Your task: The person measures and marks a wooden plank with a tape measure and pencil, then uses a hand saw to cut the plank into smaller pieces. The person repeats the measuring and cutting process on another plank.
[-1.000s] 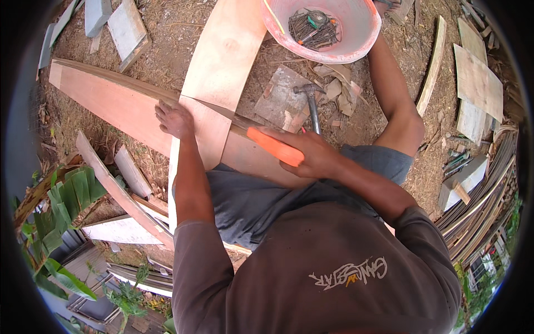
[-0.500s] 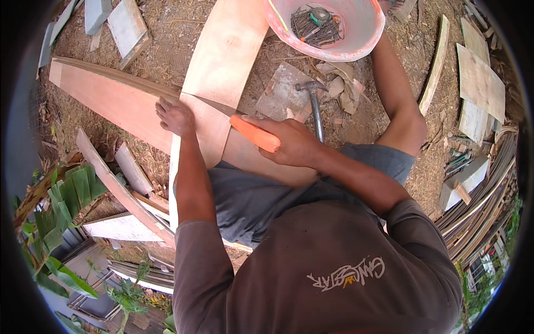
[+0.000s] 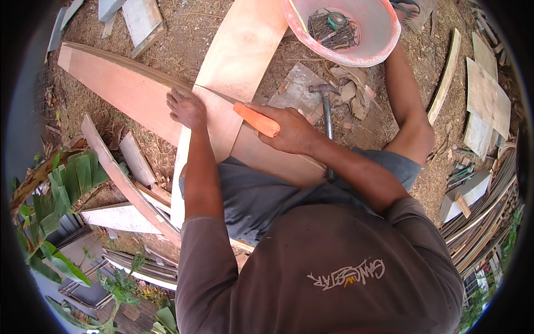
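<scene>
My left hand (image 3: 188, 109) presses on the wooden boards with its fingers spread, at the junction of a long pinkish plank (image 3: 117, 94) and a pale plywood piece (image 3: 239, 42). In my right hand (image 3: 288, 129) is the orange handle (image 3: 256, 118) of a saw, whose thin blade lies along the dark line across the plywood, near my left hand. A further board (image 3: 272, 158) lies beneath, over my lap. A claw hammer (image 3: 326, 103) rests just right of my right hand, its head on a dusty scrap board (image 3: 292, 83).
A pink-stained bucket (image 3: 375, 42) of nails and small tools sits by my bare right leg (image 3: 409, 111). Offcuts (image 3: 486, 94), a stack of thin strips (image 3: 478, 200) and small tools lie at right. Curved planks (image 3: 125, 183), banana leaves (image 3: 78, 183) and scraps (image 3: 139, 22) are at left and back.
My right hand has moved forward and leftward with the saw, toward my left hand. My left hand stays on the same spot of the boards. The whole view has shifted slightly.
</scene>
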The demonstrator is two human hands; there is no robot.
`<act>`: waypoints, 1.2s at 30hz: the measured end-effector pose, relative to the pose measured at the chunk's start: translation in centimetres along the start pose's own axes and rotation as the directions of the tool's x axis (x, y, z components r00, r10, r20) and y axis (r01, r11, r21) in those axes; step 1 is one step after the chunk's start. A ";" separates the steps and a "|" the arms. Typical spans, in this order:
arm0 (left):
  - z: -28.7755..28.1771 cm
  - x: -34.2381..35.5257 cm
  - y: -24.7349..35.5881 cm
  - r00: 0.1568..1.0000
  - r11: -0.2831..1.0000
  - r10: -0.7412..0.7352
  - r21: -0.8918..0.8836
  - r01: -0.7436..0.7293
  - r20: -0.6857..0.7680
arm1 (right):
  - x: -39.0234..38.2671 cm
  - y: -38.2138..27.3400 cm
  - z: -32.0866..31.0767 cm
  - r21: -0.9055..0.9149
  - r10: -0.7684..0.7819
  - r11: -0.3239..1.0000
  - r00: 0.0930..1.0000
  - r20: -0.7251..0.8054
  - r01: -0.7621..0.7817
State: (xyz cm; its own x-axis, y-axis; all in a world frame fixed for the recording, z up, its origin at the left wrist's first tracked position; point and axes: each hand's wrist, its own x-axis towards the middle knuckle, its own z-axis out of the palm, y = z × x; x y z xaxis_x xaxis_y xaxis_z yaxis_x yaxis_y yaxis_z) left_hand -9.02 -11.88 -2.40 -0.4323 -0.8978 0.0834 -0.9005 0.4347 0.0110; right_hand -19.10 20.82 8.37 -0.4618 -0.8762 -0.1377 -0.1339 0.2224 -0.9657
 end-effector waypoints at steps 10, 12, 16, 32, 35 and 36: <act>0.7 -0.3 -0.1 0.999 0.995 0.021 -0.099 -0.025 -0.050 | -20.0 -8.2 -9.6 -0.044 0.166 0.985 0.986 0.020 -0.165; 0.6 -0.2 -0.1 0.999 0.996 0.016 -0.083 -0.019 -0.039 | -13.0 -5.4 -6.6 0.025 0.214 0.976 0.976 0.028 -0.215; 0.1 -0.1 -0.1 1.000 0.999 0.023 -0.037 -0.023 -0.011 | -0.9 0.7 -1.3 -0.013 0.033 0.999 0.999 0.028 -0.033; -0.2 0.0 0.1 0.999 0.999 0.016 -0.034 -0.017 -0.032 | -1.0 -0.3 -1.1 -0.089 0.011 0.996 0.999 0.036 -0.008; -0.1 0.0 0.1 0.999 0.999 0.037 -0.039 -0.038 -0.018 | -5.4 -1.5 -3.0 -0.068 0.155 0.987 0.982 0.108 -0.148; 0.1 -0.1 0.0 0.999 0.998 0.043 -0.046 -0.044 -0.022 | -9.8 -2.9 -5.3 -0.065 0.212 0.977 0.962 0.173 -0.204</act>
State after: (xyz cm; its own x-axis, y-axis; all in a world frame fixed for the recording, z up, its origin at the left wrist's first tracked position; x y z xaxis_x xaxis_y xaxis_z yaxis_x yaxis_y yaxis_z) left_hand -8.95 -11.80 -2.55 -0.4695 -0.8766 0.1054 -0.8776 0.4764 0.0533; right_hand -18.85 31.03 13.69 -0.3213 -0.8693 -0.3756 -0.0939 0.4239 -0.9008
